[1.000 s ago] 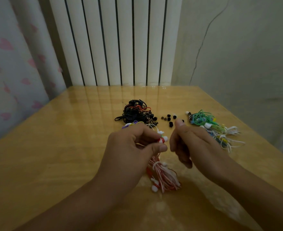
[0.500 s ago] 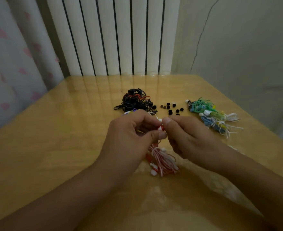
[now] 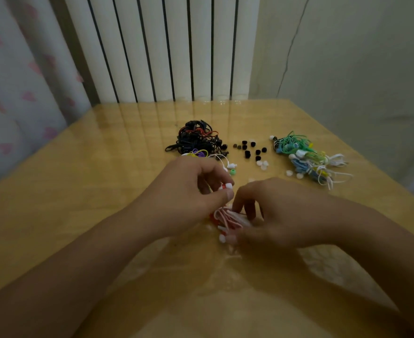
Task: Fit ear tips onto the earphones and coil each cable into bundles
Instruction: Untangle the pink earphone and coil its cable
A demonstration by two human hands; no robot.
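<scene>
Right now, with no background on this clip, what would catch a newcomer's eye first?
First, the two hands at centre: the left hand pinches a red-and-white earbud, while the right hand fingers the red-and-white cable bundle on the glossy wooden table. Behind them lie a black cable tangle, scattered black ear tips and, far right, a green, blue and white cable pile.

Single head-worn wide-angle view. Looks forward and down across wooden table (image 3: pixel 79 191), close over both forearms. Faces white radiator (image 3: pixel 167 45) at far edge; curtain (image 3: pixel 18 81) left, plain wall (image 3: pixel 347 57) right. No second view.
</scene>
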